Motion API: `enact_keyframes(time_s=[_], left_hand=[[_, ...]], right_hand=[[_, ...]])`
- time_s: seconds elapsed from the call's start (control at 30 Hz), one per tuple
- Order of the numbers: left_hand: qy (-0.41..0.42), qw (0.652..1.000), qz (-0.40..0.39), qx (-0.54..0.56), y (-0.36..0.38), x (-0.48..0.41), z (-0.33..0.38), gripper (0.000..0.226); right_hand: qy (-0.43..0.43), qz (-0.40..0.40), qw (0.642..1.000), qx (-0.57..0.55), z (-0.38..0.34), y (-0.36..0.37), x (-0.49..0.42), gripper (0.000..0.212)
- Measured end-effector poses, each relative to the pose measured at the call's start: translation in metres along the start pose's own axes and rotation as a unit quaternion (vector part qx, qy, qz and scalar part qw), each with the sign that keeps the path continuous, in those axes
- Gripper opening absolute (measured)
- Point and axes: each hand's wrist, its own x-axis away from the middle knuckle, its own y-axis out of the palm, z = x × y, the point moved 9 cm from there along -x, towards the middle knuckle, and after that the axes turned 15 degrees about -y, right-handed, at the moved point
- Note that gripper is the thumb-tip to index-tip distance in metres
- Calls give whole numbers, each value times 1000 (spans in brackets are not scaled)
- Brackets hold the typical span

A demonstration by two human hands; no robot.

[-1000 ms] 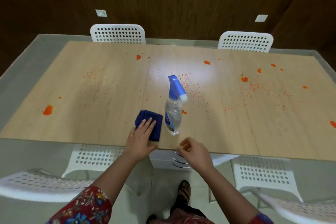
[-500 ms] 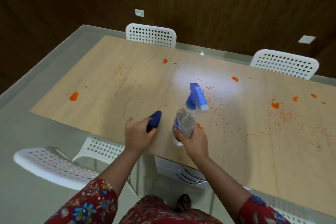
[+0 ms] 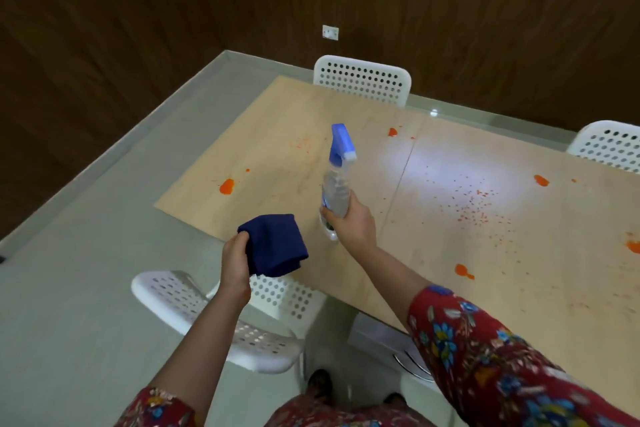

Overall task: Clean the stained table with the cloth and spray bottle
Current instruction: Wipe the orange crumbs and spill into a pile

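1. The spray bottle [image 3: 336, 184] is no longer standing on the table [image 3: 433, 246]; half a second ago we had only just wrapped our right hand [image 3: 349, 222] round its lower body, and now it is lifted clear, upright, the blue trigger head at its 12 o'clock.
2. Our right fingers close round the clear body low down, not on the trigger; we judge a regrip higher up is needed before any spraying.
3. The dark blue cloth [image 3: 275, 246] has also come off the tabletop. Our left hand [image 3: 235, 263] pinches its left edge, fingers curled tight on the fold, and it hangs at 9 o'clock of the bottle, over the table's near corner.
4. With both tools in hand, the pick-up step looks finished, and no stain has been treated yet.
5. Our view has swung left. The large orange blot [image 3: 227, 186] lies at 10 o'clock of the bottle, a smaller one [image 3: 392, 132] at 1 o'clock, and a scatter of red specks [image 3: 478, 208] at 3 o'clock.
6. White perforated chairs [image 3: 363, 81] stand along the far edge, another [image 3: 221, 315] at 6 o'clock beneath the cloth.
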Motion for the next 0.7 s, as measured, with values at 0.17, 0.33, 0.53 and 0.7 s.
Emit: enact_keyframes(time_s=[0.17,0.33,0.53,0.7], left_hand=[[-108,991,-82,-22,29,0,-24,29],[-180,967,-163,-83,77,13,-62,29],[-225,929,-275,-105,183,53,-104,33],[-228,889,-346,-195,278,87,-125,33]], right_hand=[[15,-31,999,11,5,9,-3,68],[190,6,971,-145,39,-33,60,70],[365,25,896,-251,93,-89,171,75],[326,228,815,-422,118,-167,182,33]])
